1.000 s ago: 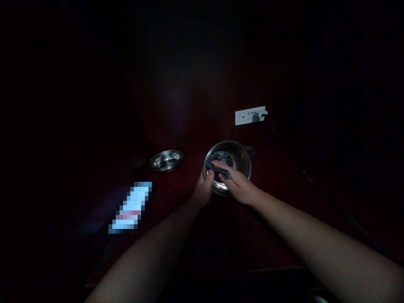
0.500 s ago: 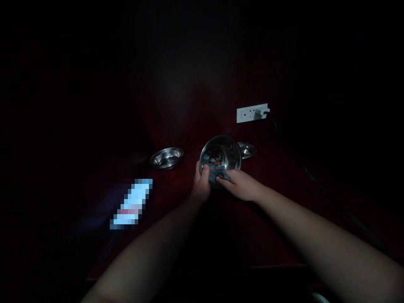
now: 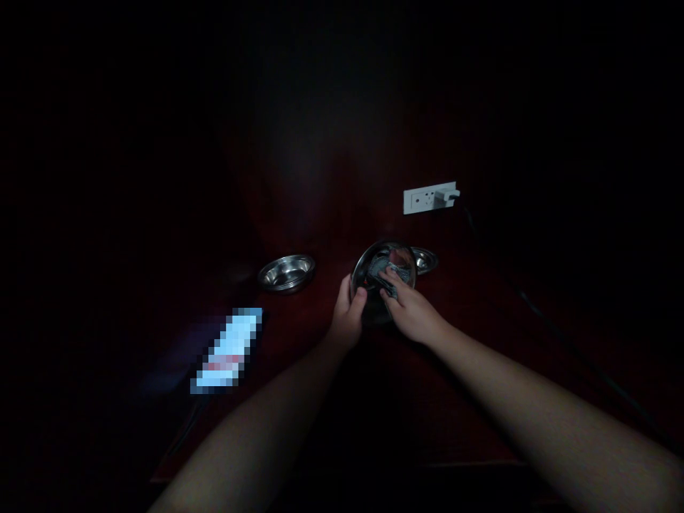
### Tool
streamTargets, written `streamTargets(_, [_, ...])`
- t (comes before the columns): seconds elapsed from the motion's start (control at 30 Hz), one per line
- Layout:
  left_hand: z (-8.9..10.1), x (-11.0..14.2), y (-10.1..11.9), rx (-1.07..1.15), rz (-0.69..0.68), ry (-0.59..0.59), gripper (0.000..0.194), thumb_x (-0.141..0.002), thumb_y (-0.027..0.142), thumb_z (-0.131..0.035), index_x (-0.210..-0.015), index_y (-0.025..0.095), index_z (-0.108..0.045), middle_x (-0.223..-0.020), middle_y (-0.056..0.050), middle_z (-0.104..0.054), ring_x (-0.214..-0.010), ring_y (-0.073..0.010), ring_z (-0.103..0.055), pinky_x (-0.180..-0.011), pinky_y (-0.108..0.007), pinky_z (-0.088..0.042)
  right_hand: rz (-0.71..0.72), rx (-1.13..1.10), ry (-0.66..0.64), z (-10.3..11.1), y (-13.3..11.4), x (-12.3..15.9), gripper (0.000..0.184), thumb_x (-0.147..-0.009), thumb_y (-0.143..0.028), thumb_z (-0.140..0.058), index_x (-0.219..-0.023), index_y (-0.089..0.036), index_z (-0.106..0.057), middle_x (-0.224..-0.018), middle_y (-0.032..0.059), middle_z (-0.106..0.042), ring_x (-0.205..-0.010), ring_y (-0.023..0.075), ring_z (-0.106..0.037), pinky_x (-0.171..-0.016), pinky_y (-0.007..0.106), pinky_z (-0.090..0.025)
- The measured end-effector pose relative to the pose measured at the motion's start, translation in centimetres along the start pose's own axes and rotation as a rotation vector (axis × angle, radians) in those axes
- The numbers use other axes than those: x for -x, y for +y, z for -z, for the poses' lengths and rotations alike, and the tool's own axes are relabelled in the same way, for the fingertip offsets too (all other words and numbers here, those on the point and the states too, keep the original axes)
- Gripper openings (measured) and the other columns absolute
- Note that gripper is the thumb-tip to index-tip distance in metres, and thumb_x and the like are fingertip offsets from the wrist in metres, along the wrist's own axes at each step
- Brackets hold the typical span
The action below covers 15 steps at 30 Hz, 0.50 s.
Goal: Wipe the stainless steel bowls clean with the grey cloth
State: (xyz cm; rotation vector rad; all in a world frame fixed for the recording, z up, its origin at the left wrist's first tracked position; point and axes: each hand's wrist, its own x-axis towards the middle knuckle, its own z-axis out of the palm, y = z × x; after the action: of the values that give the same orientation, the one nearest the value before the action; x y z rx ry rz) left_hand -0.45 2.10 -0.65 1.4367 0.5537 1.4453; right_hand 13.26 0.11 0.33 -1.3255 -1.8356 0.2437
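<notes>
A shiny steel pot [image 3: 365,262] is tilted with its mouth toward me. My left hand [image 3: 350,313] grips its left side, with the thumb at the near rim and the other fingers round the outside. My right hand [image 3: 415,313] reaches into the mouth and presses a dark grey cloth [image 3: 380,268] against the inside. Its fingers are on the cloth, and part of the cloth is hidden under them. The pot's mirror-like inner wall reflects the hand. Shadow hides the pot's underside.
A shallow steel bowl [image 3: 287,273] sits to the left on the dark red table [image 3: 299,320]. Behind the pot lies a round steel lid [image 3: 426,261], partly covered. A lit, blurred-out phone [image 3: 227,353] is at the left. A wall socket [image 3: 427,198] holds a plug with a cable.
My right hand has moved from the pot's near rim further inside with the cloth, covering the label seen before. The pot has turned slightly, and the whole view has shifted a little.
</notes>
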Motion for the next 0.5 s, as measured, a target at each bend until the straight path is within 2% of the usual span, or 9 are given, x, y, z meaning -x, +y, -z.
streamTargets(0.1, [-0.01,0.02,-0.1,0.006,0.011,-0.018,0.046,-0.079,0.046,-0.049,-0.117,0.02,-0.048,-0.119,-0.007,-0.056,-0.111,-0.0198,-0.051,-0.098,-0.033,-0.037,0.036,-0.06,0.05,0.08,0.19,-0.07,0.051,-0.087,-0.033,-0.037,-0.133,-0.011,-0.037,-0.143,0.0122,-0.027,-0.133,0.0218,-0.022,-0.111,0.043,-0.017])
streamTargets(0.2, [0.02,0.06,-0.21,0.009,0.026,-0.013,0.048,-0.08,0.048,-0.048,-0.119,0.02,-0.048,-0.123,-0.007,-0.054,-0.114,-0.02,-0.05,-0.099,-0.032,-0.036,0.128,-0.098,0.028,0.52,0.0,0.02,0.049,-0.087,-0.032,-0.039,-0.133,-0.015,-0.038,-0.144,0.0086,-0.025,-0.134,0.0209,-0.021,-0.111,0.044,-0.014])
streamTargets(0.37, [0.18,0.07,-0.62,0.032,0.049,-0.016,0.046,-0.081,0.048,-0.046,-0.117,0.02,-0.048,-0.122,-0.007,-0.055,-0.113,-0.0196,-0.05,-0.098,-0.031,-0.037,0.31,-0.173,-0.129,0.93,-0.34,0.35,0.045,-0.087,-0.03,-0.04,-0.131,-0.019,-0.04,-0.142,0.006,-0.03,-0.133,0.0189,-0.024,-0.111,0.042,-0.019])
streamTargets(0.5, [0.37,0.13,-0.96,-0.028,0.04,0.045,0.046,-0.081,0.049,-0.044,-0.116,0.02,-0.049,-0.117,-0.006,-0.057,-0.11,-0.0187,-0.053,-0.097,-0.031,-0.037,0.359,-0.198,-0.229,0.92,-0.39,0.48,0.045,-0.087,-0.03,-0.041,-0.131,-0.022,-0.04,-0.136,0.0046,-0.043,-0.129,0.0207,-0.033,-0.109,0.044,-0.023])
